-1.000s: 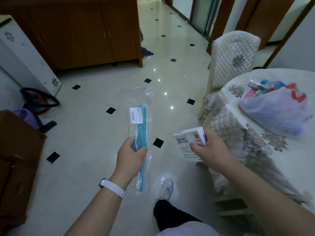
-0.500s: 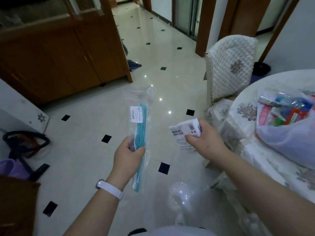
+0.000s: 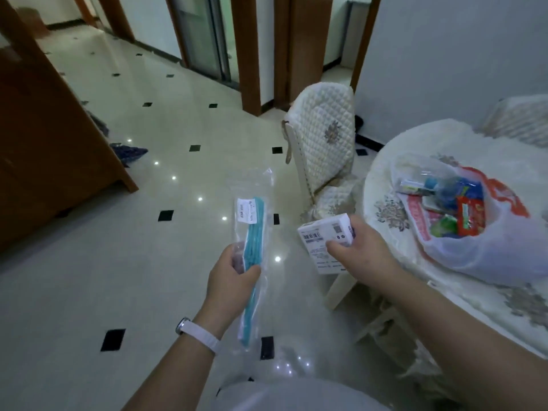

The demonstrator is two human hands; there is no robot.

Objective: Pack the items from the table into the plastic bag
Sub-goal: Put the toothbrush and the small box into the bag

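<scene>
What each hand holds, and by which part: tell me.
The left hand grips the clear packet of teal strips around its middle. The right hand pinches the white box at its right end, thumb on the labelled face.

Right: bag [image 3: 474, 262] on bench [image 3: 415, 140], packets [image 3: 470, 216] in it; chair [image 3: 323, 134] left of bench; cabinet [image 3: 44, 149] far left across floor [image 3: 89, 277].
</scene>
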